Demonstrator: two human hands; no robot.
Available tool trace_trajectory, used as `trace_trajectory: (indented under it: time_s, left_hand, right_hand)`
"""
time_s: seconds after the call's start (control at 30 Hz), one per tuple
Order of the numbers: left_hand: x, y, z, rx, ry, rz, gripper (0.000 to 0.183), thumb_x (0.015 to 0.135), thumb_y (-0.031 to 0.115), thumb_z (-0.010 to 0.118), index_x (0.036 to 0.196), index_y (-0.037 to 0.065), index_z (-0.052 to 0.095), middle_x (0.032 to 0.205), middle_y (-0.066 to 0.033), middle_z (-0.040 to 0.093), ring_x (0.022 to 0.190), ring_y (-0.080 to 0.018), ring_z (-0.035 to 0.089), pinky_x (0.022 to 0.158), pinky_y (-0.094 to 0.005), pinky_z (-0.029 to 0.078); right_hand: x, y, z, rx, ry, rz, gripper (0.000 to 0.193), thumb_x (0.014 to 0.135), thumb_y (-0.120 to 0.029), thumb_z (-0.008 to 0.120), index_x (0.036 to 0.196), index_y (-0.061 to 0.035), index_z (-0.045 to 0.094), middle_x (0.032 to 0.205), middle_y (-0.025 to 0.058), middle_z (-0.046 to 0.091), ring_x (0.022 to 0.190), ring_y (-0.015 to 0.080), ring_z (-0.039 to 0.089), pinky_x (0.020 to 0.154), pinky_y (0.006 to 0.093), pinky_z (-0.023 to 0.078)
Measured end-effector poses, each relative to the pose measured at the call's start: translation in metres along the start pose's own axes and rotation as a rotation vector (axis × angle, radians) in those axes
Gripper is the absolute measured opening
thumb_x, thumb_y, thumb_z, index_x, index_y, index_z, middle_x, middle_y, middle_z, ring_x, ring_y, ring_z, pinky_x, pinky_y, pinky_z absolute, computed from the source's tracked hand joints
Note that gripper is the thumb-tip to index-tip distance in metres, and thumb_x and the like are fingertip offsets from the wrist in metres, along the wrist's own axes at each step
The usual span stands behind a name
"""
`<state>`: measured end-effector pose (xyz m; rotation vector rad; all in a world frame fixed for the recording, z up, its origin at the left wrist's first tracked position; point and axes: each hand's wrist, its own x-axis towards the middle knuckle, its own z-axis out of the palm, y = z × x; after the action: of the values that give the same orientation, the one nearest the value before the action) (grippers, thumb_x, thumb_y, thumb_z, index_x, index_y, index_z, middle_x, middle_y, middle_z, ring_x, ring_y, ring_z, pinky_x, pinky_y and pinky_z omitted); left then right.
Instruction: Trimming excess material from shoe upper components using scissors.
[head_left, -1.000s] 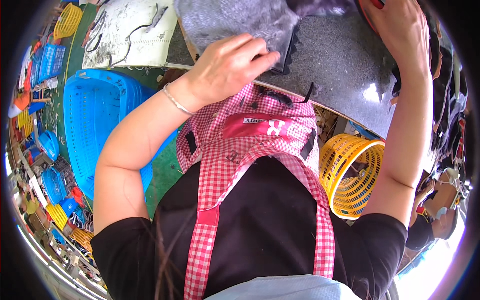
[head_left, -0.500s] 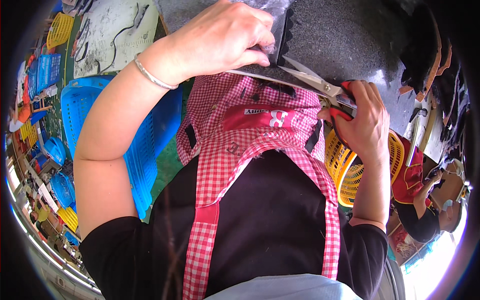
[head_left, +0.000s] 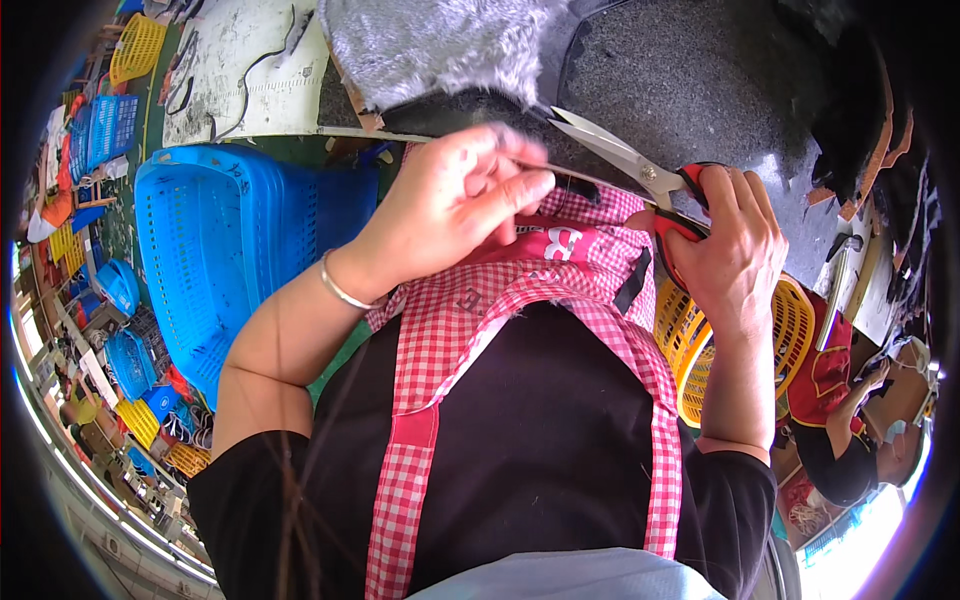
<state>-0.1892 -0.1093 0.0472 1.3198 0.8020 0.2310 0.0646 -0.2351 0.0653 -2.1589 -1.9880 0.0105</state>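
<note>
My right hand (head_left: 735, 235) is closed around the red and black handles of a pair of scissors (head_left: 625, 155). The slim metal blades point to the upper left, slightly parted at the tips. Just beyond those tips lies the edge of a grey fur piece (head_left: 430, 45), spread on the dark work surface. My left hand (head_left: 450, 200), with a bangle on its wrist, is over the table's near edge in front of my checked apron. Its fingers are curled and smeared by motion, the thumb stretched to the right. Whether anything is between them does not show.
Blue crates (head_left: 255, 260) stand to the left below the table; a yellow basket (head_left: 690, 345) sits at my right side. Dark fur pieces (head_left: 840, 120) hang at the right. A co-worker (head_left: 850, 450) is at the far right. A pale marked board (head_left: 245, 70) lies upper left.
My left hand has left the fur's edge and come down toward my apron, uncovering the grey fur. The scissors stay nearly in place in my right hand, with their blades closer together.
</note>
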Motion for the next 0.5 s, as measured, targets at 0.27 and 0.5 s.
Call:
trace_trajectory:
  time_s: [0.27,0.5]
  left_hand:
    - [0.025,-0.002,-0.005,-0.317,0.258,0.125,0.025,0.105,0.023,0.069,0.109,-0.001,0.065,0.100,-0.0144,0.075,0.067,-0.0173,0.074,0.053,-0.0217,0.055]
    - [0.031,-0.010,-0.004,-0.256,0.285,0.199,0.020,0.108,0.014,0.060,0.107,-0.004,0.067,0.101,-0.0202,0.077,0.082,-0.0257,0.079,0.067,-0.0285,0.064]
  right_hand:
    - [0.013,-0.003,-0.001,0.014,0.040,0.005,0.047,0.066,-0.027,0.092,0.099,-0.0082,0.065,0.093,0.0063,0.066,0.093,0.0276,0.067,0.075,0.0407,0.057]
    - [0.016,-0.006,0.006,0.061,0.008,0.014,0.047,0.066,-0.027,0.092,0.100,-0.0086,0.065,0.095,0.0063,0.067,0.094,0.0284,0.067,0.076,0.0412,0.057]
